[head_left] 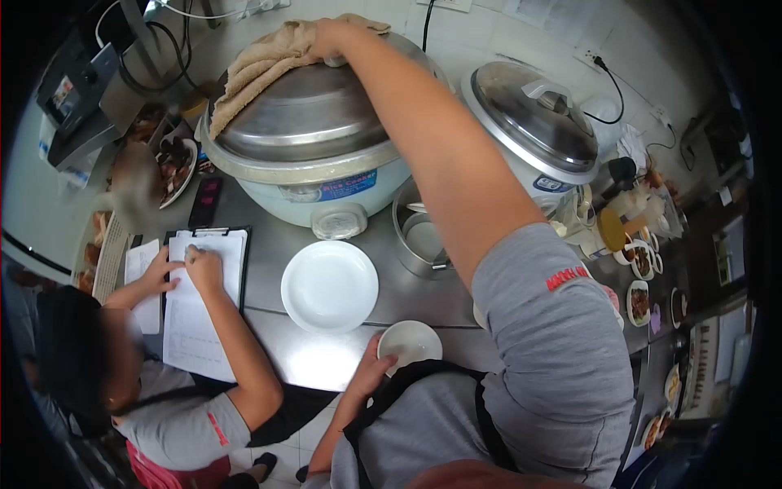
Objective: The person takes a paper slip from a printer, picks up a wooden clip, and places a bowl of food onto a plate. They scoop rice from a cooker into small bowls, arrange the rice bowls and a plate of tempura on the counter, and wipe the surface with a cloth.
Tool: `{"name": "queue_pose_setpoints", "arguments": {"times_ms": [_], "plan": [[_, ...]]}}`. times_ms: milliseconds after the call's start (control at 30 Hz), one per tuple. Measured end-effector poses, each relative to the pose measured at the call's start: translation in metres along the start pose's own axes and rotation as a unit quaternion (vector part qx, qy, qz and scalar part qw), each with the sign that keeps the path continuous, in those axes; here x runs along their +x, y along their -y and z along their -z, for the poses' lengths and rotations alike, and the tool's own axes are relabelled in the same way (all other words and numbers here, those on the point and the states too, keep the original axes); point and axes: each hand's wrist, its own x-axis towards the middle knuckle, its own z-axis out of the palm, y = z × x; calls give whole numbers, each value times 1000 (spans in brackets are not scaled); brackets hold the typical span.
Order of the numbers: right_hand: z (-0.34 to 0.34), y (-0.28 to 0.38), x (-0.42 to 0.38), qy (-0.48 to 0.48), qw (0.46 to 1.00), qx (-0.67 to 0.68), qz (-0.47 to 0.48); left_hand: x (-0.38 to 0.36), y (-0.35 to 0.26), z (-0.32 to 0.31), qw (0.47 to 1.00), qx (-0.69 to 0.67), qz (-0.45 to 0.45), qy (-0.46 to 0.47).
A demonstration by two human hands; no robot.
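My left hand grips the rim of a small white bowl, its thumb over the inside edge, close to the counter's front edge. At the far end of my outstretched arm, my right hand is closed at the handle on top of the big rice cooker's metal lid. A tan towel lies over the lid beside and under that hand. The lid sits on the large rice cooker. Between cooker and bowl rests a white plate.
A co-worker at the left writes on a clipboard. A phone lies behind it. A metal pot stands beside the large cooker, with a second rice cooker behind. Bottles and dishes of food line the right side.
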Motion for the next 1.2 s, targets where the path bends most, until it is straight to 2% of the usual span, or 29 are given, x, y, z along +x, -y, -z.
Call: {"name": "queue_pose_setpoints", "arguments": {"times_ms": [100,200,300,367,433,467,500,533,567,600,667,767,867,1000,1067,1167,1200], "plan": [[-15,3,14,-8,992,91,-87,-2,-8,14,999,23,27,28],[0,16,-13,-144,982,80,-89,4,-4,31,999,15,2,52],[48,21,-49,-192,975,110,-25,3,-18,40,999,-11,13,49],[78,14,-73,-219,972,68,-54,4,-20,43,998,-7,23,54],[84,-30,-86,-304,950,69,20,5,-19,44,998,4,26,64],[84,-82,-72,-310,930,-69,186,4,-19,43,997,11,22,70],[102,-73,-105,-263,964,33,5,4,-19,42,997,19,19,76],[107,-92,-116,-279,957,45,-66,5,-19,41,996,27,15,81],[108,-116,-128,-295,943,-85,-128,5,-19,39,996,24,12,84],[101,-170,-128,-313,934,-120,-126,5,-18,37,996,22,12,88],[109,-236,-147,-248,955,-97,-130,6,-19,33,995,21,19,91],[105,-250,-177,-186,931,-130,-287,6,-31,26,995,27,33,94],[90,-265,-184,-150,915,-148,-345,9,-38,19,995,21,33,93],[63,-301,-163,-163,918,-127,-338,10,-43,8,997,-45,21,58],[70,-292,-156,-149,929,-126,-314,12,-39,6,996,-74,23,36],[104,-228,-174,32,968,-147,-202,16,-33,4,994,-107,8,23],[120,-238,-163,153,956,39,-246,17,-32,4,993,-116,2,18]]}}
